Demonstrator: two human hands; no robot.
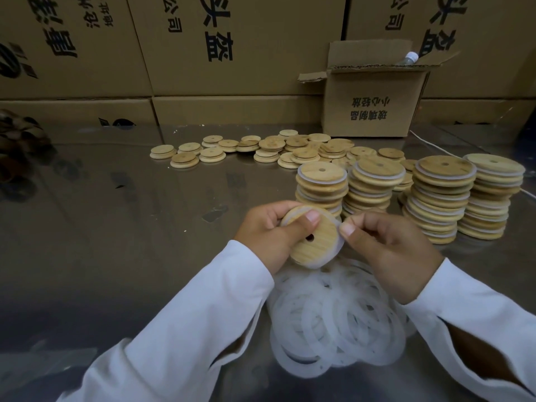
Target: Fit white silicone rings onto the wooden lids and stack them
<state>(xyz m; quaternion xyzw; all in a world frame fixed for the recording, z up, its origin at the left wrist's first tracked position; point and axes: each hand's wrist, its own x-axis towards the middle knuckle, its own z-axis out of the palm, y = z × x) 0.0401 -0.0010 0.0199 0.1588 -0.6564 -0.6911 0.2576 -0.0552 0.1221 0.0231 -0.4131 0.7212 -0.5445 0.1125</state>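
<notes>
Left hand (pixel 266 227): closed around the wooden lid (pixel 314 239). The thumb is laid across the lid's upper face and the fingers are curled behind its far edge.
Right hand (pixel 385 245): closed in a pinch. The silicone ring (pixel 329 261) is held between thumb and forefinger at the lid's right edge.
Wooden lid: held above the table (pixel 116 213) between both hands and tilted toward the camera. A small round hole is seen near its centre.
Silicone ring: seen as a white band along the lid's lower right rim. Whether it is fully seated cannot be told.
Ring pile (pixel 333 323): loose white rings are heaped on the table directly beneath the hands, between the two white sleeves.
Stack 1 (pixel 322 184): ringed lids are piled just beyond the held lid.
Stack 2 (pixel 374 181): placed beyond the right hand, just beside stack 1.
Stack 3 (pixel 441 198): placed beyond and outboard of the right hand.
Stack 4 (pixel 493 195): placed furthest outboard, just beside stack 3.
Loose lids (pixel 272 146): scattered on the table well beyond both hands, behind the stacks. No white bands are seen on them.
Open box (pixel 371 105): set behind the loose lids, with a capped bottle (pixel 409 58) showing above its flaps.
Cartons (pixel 232 53): stacked along the far edge of the table.
</notes>
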